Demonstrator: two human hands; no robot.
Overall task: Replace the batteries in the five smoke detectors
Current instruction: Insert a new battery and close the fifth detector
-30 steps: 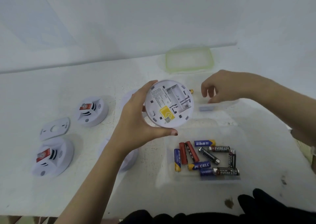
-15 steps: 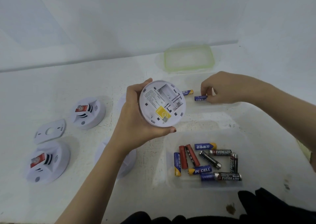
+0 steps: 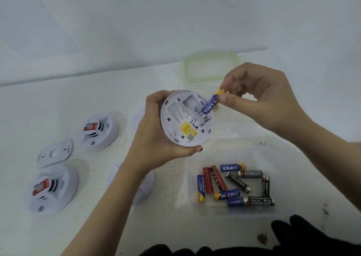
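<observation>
Blue battery (image 3: 210,105) pinched in right grip (image 3: 259,95).

Left hand (image 3: 156,136): grips open-backed smoke detector (image 3: 186,118)
Right hand (image 3: 259,97): pinches blue PKCELL battery (image 3: 210,104) over compartment
Clear tub (image 3: 230,150): loose batteries (image 3: 234,185)

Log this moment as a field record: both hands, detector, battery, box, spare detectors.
left hand: grips the held detector by its rim, back side towards the camera
right hand: pinches a blue battery, tilted, lower end over the open bay
bay: no battery seated that can be seen
box: clear, holds loose batteries
lid: green-edged, lying beyond the hands
at left: far detector and near detector, set down face up
</observation>
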